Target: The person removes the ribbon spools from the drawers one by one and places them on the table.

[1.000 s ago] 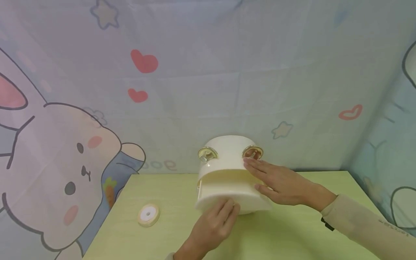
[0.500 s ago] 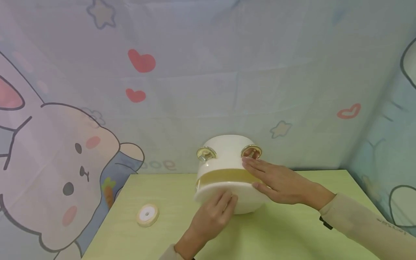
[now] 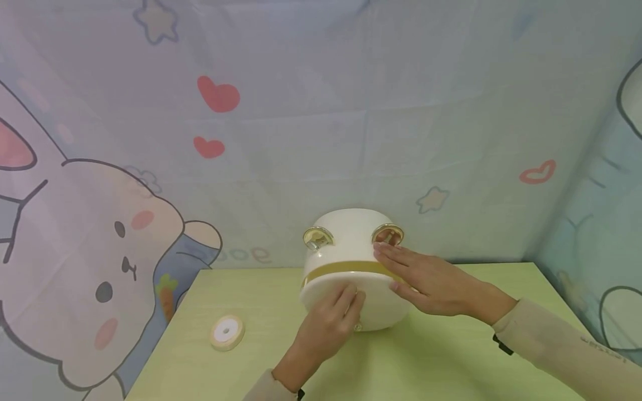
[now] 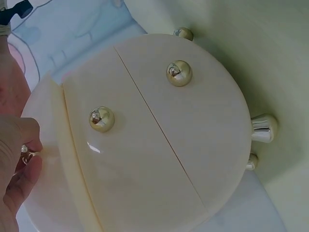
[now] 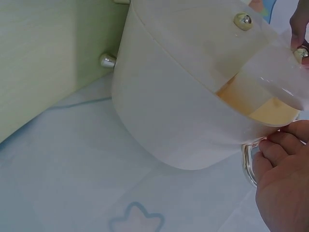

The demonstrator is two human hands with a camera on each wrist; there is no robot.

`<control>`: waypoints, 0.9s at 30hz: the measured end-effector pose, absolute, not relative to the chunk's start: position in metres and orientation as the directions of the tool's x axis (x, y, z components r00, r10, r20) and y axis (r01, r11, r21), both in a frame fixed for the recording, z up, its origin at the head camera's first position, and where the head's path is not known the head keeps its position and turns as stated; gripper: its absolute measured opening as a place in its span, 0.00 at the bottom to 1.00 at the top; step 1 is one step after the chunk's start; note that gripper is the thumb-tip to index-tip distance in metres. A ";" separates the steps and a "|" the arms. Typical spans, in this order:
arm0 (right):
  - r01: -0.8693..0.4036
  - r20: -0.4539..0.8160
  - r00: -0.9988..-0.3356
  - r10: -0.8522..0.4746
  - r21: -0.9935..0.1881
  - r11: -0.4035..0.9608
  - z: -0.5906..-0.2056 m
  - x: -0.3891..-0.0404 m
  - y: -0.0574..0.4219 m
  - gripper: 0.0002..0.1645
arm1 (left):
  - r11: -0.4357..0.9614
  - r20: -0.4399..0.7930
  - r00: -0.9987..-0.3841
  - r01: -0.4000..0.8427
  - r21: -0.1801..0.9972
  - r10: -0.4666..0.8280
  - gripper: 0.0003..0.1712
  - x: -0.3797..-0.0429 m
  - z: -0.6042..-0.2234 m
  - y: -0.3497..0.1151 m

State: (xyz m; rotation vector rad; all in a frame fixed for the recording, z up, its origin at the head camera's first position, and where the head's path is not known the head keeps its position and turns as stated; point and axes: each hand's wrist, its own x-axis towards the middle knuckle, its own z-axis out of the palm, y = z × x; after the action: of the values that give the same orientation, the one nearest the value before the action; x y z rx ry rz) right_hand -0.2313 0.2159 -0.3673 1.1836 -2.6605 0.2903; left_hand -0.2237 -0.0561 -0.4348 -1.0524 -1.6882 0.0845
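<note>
A white round jewelry box with gold knobs, feet and handles stands at the table's back edge. Its top drawer sticks out partway, leaving a narrow yellowish gap under the curved top. My left hand pinches this drawer's gold knob between thumb and fingers. Two lower drawer fronts, each with a gold knob, sit flush in the left wrist view. My right hand rests with extended fingers against the box's right side, beside the gold handle. The drawer's inside is mostly hidden.
A small cream roll with a white core lies on the pale green table, left of the box. A cloth backdrop with a printed rabbit, hearts and stars hangs right behind the table.
The top drawer has slid inward, and its gap below the box's top has narrowed. My left hand has moved forward with the knob. My right hand stays against the box.
</note>
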 end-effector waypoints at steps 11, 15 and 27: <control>-0.751 0.291 -0.645 -0.707 -0.066 0.657 -0.369 -0.231 0.217 0.36 | 0.629 0.750 -0.058 0.589 -0.507 0.659 0.20 -0.234 -0.436 -0.053; -0.751 0.286 -0.646 -0.708 -0.074 0.656 -0.369 -0.231 0.217 0.37 | 0.635 0.747 -0.072 0.585 -0.504 0.660 0.17 -0.237 -0.438 -0.052; -0.743 0.276 -0.659 -0.700 -0.093 0.663 -0.369 -0.230 0.217 0.38 | 0.645 0.750 -0.108 0.598 -0.476 0.653 0.14 -0.242 -0.436 -0.049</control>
State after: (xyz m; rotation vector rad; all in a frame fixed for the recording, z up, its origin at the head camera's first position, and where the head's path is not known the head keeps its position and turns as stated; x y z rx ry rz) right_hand -0.2303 0.2170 -0.3690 1.1715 -2.6630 0.2923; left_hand -0.2424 -0.0493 -0.4362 -1.0085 -1.7840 0.0638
